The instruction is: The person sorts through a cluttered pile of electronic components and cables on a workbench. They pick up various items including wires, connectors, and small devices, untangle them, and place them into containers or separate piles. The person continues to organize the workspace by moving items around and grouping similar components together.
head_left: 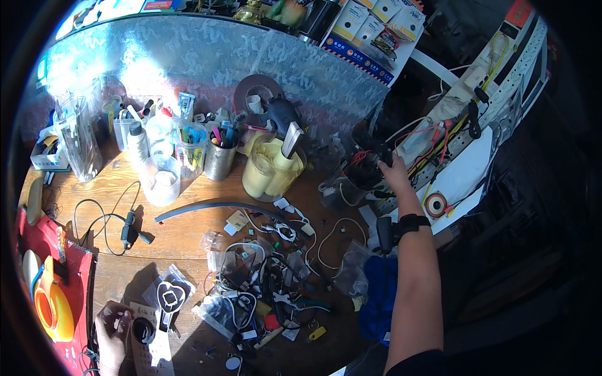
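At the far right, my right hand (pixel 394 172) reaches to a dark container (pixel 351 188) holding black items and thin red wires (pixel 359 158). Its fingers are closed at a dark object there that I cannot make out. A black strap with a small box (pixel 401 230) sits on that forearm. Low on the left, my left hand (pixel 113 329) rests with curled fingers, and what they hold, if anything, is unclear. Beside it, a black ring (pixel 143 331) lies on a handwritten paper slip (pixel 150 360). A clear bag with a black heart-shaped item (pixel 170 296) lies just beyond.
A tangled heap of cables (pixel 263 294) and small bags covers the middle of the wooden table (pixel 119 172). Cups of pens and tools, including a yellowish container (pixel 274 169), line the back. An orange tape dispenser (pixel 53 310) lies at left on a red folder (pixel 78 276).
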The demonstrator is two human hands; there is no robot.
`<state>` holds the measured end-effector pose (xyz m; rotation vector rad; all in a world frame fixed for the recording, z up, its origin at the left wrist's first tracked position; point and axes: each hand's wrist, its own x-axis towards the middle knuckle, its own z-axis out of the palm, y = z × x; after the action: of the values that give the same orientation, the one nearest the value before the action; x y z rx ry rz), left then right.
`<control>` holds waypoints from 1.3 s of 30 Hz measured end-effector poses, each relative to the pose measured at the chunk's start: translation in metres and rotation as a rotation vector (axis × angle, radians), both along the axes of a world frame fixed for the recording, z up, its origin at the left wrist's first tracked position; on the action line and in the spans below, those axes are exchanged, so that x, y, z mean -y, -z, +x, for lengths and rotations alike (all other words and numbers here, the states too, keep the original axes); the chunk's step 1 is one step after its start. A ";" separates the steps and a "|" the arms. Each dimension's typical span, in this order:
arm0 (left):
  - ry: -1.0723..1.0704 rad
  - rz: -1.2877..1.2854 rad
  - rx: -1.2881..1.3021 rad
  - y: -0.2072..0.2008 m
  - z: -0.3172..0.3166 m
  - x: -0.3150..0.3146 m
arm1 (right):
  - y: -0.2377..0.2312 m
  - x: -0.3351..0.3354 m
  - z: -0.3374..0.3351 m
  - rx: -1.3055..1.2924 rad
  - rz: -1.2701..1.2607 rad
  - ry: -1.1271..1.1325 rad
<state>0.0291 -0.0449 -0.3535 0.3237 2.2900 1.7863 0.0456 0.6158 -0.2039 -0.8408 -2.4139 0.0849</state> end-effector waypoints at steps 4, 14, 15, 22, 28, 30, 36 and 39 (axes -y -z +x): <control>-0.052 -0.058 -0.011 0.005 0.001 0.002 | 0.008 0.018 -0.002 0.179 0.288 -0.143; -0.006 -0.039 0.002 -0.005 0.003 -0.004 | 0.002 0.031 -0.021 0.614 0.564 0.064; -0.002 -0.047 0.017 -0.008 0.002 -0.006 | 0.004 0.029 -0.025 0.643 0.491 0.092; 0.002 -0.066 0.025 -0.011 0.002 -0.009 | -0.022 0.009 -0.014 0.382 0.019 -0.011; 0.061 -0.016 0.025 -0.004 0.001 -0.001 | -0.027 0.035 0.039 0.239 0.312 -0.044; 0.043 0.009 0.076 -0.001 0.000 -0.001 | -0.027 0.051 0.056 0.247 0.362 -0.089; 0.083 0.091 0.041 0.005 -0.003 0.001 | -0.006 0.080 0.078 0.254 0.028 -0.003; 0.058 0.115 0.057 0.004 -0.002 0.005 | 0.001 0.080 0.080 0.140 -0.156 0.006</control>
<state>0.0270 -0.0499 -0.3580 0.3495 2.1225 1.8779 0.1252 0.5355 -0.2045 -0.9519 -2.5616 0.2219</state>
